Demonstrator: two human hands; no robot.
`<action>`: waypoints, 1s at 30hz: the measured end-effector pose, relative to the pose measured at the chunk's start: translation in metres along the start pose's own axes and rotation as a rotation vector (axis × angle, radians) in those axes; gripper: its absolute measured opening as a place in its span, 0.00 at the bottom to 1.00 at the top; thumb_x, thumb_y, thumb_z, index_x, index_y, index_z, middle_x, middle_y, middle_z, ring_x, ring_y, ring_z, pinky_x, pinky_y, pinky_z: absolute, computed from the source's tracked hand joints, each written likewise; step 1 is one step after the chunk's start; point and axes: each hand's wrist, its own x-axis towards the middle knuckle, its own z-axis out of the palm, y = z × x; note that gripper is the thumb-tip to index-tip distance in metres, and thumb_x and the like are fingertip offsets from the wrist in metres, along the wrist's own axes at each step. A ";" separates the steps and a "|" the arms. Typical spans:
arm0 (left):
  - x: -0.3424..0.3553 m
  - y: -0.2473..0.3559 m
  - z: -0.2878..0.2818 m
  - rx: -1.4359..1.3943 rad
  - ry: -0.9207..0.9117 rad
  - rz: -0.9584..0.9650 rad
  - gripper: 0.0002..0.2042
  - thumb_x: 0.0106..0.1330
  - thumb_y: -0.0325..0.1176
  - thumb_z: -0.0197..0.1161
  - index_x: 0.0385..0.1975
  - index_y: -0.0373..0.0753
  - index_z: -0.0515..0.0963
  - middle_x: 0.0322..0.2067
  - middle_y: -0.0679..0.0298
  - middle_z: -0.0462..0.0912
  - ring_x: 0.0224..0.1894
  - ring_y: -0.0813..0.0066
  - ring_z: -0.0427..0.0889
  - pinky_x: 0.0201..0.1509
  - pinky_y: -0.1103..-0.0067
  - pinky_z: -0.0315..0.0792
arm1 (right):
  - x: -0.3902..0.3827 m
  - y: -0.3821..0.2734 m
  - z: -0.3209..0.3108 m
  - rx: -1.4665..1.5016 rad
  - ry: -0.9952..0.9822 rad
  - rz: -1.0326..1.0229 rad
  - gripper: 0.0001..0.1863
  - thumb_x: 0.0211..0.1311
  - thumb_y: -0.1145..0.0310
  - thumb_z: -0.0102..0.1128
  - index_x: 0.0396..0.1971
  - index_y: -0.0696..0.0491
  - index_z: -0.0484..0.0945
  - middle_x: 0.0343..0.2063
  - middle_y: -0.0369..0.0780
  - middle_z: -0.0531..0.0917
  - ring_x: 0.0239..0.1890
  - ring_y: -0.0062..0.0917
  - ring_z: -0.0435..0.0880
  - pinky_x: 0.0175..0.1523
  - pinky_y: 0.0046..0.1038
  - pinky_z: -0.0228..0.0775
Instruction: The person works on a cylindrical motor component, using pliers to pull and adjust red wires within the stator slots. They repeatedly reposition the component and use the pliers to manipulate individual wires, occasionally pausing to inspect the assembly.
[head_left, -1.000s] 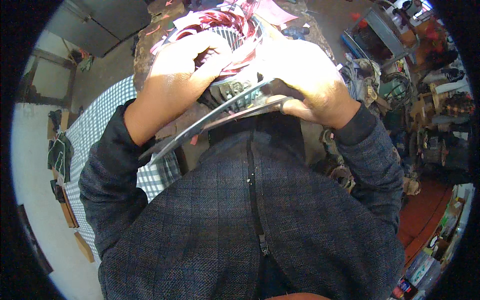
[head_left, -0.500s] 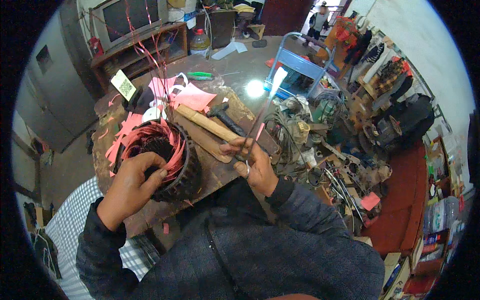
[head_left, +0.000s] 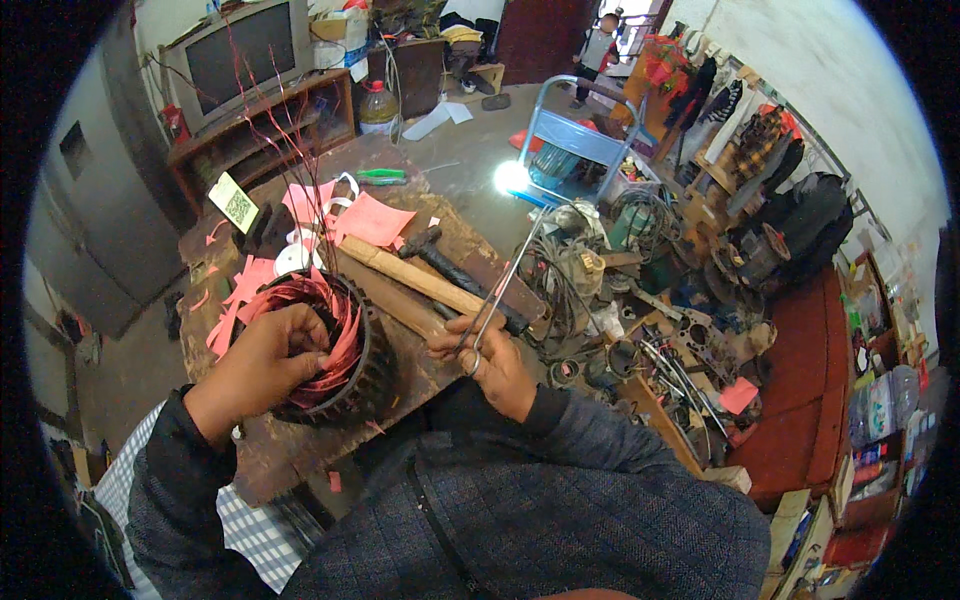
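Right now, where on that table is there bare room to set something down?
The wooden table shows bare wood at its near left corner, between the slotted ring and the checked cloth, and a narrow strip between that ring and the right hand. It looks crowded farther back, with pink paper, a wooden bar and a hammer.

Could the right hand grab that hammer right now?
Probably yes: the hammer lies close by, just beyond the right hand. But that hand holds a metal tool, which it might need to put down first.
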 end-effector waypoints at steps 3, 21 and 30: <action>0.005 -0.003 -0.006 0.017 -0.065 0.013 0.10 0.64 0.18 0.67 0.42 0.35 0.76 0.38 0.69 0.80 0.42 0.79 0.79 0.48 0.79 0.75 | -0.004 0.004 0.002 -0.007 -0.020 0.037 0.30 0.77 0.53 0.59 0.65 0.59 0.63 0.57 0.49 0.82 0.60 0.35 0.82 0.67 0.37 0.71; 0.019 -0.008 -0.021 -0.036 -0.310 -0.085 0.14 0.66 0.21 0.65 0.51 0.32 0.79 0.43 0.69 0.85 0.44 0.80 0.81 0.52 0.78 0.77 | -0.018 0.011 -0.003 -0.016 -0.041 0.107 0.27 0.77 0.56 0.60 0.64 0.58 0.66 0.53 0.46 0.84 0.56 0.32 0.84 0.62 0.35 0.76; 0.021 -0.012 -0.020 -0.050 -0.334 -0.064 0.16 0.67 0.21 0.65 0.54 0.33 0.76 0.45 0.67 0.84 0.47 0.78 0.81 0.55 0.77 0.77 | -0.019 0.007 0.002 0.040 -0.086 0.139 0.25 0.77 0.58 0.59 0.63 0.58 0.67 0.51 0.47 0.85 0.54 0.32 0.85 0.59 0.32 0.77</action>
